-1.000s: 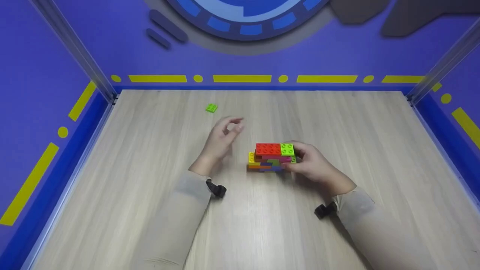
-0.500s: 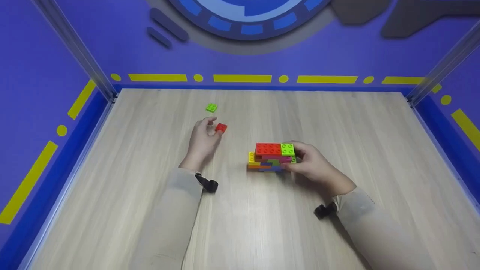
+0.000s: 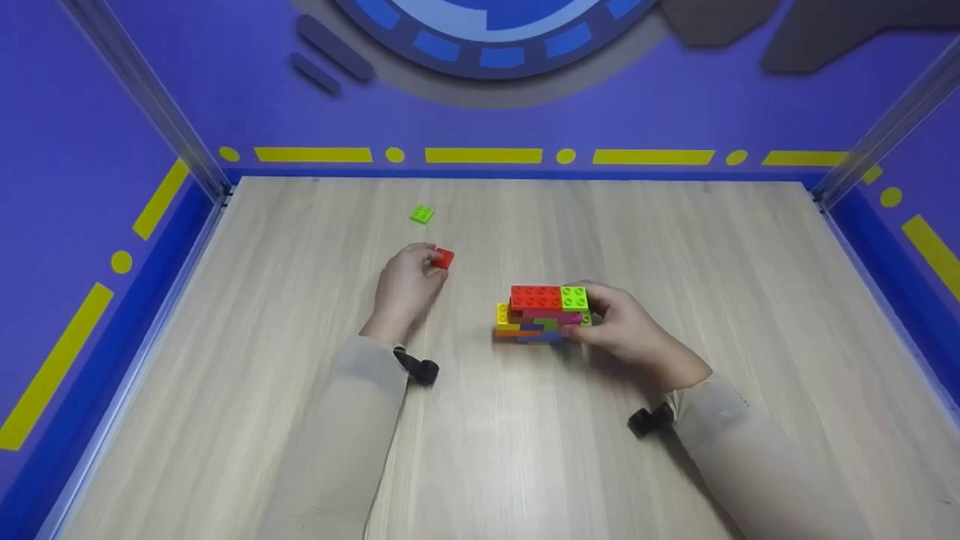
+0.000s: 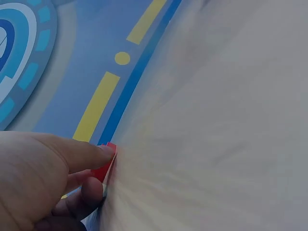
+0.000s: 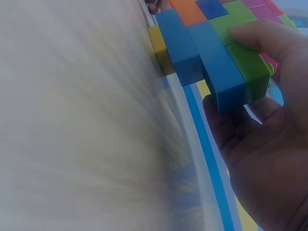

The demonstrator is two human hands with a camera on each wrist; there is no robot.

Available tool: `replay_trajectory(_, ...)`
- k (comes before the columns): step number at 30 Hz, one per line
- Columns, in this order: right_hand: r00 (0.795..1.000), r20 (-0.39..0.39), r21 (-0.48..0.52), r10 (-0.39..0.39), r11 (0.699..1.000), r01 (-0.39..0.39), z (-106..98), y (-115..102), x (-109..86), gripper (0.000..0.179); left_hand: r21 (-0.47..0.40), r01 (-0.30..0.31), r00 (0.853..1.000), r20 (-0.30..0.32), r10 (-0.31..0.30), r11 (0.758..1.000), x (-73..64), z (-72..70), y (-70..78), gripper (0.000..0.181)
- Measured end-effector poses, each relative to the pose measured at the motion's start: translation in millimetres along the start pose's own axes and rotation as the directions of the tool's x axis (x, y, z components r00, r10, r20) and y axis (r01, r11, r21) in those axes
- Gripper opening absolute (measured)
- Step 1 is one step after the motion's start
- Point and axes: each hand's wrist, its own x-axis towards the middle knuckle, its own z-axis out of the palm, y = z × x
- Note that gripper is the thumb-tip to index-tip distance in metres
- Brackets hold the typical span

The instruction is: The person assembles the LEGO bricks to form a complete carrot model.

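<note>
My left hand point(image 3: 409, 285) is at the left middle of the table, its fingertips and thumb pinching a small red toy brick point(image 3: 446, 259). In the left wrist view the red brick point(image 4: 102, 171) shows between the fingers, right at the tabletop. My right hand point(image 3: 619, 322) grips the right end of a stacked brick build point(image 3: 536, 298), thumb on its near face. The build has red and lime studded bricks on top and a yellow one at its left end. Seen from the right wrist, blue bricks point(image 5: 216, 62) form its lower part, with fingers behind and below.
A flat lime-green brick point(image 3: 422, 214) lies beyond my left hand, towards the back of the wooden table point(image 3: 675, 232). Blue panels point(image 3: 480, 131) with yellow marks rise along the back and both sides.
My left hand moved left, away from the build; the red brick shows beside it from half a second ago. Its fingers have since closed on that brick. The right hand stays put on the build.
</note>
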Motion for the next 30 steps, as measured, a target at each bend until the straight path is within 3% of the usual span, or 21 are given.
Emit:
replay_trajectory(5,1.000,-0.001,0.003,0.014,1.000,-0.014,0.8,1.0,0.6,0.053,0.035,-0.003,1.000,-0.021,0.004,0.999,-2.3,-0.7,2.0,0.016)
replay_trajectory(9,0.999,-0.002,0.004,0.032,0.999,-0.032,2.0,0.5,0.7,0.055,0.043,0.003,1.000,-0.007,-0.003,0.999,-4.2,-0.6,3.0,0.016)
replay_trajectory(19,0.999,-0.006,-0.024,0.035,0.999,-0.035,1.5,-0.9,0.5,0.055,0.081,0.004,0.997,0.073,-0.010,0.997,-5.4,0.0,4.6,0.058)
replay_trajectory(24,0.999,-0.001,-0.015,0.043,0.999,-0.043,1.4,-0.5,0.5,0.054,0.106,0.013,0.996,0.090,-0.023,0.994,-5.8,0.4,6.3,0.053)
replay_trajectory(30,0.999,0.001,-0.016,0.037,0.999,-0.037,1.5,-0.6,0.6,0.054,0.047,0.008,0.997,0.077,-0.012,0.999,-5.6,0.7,8.8,0.044)
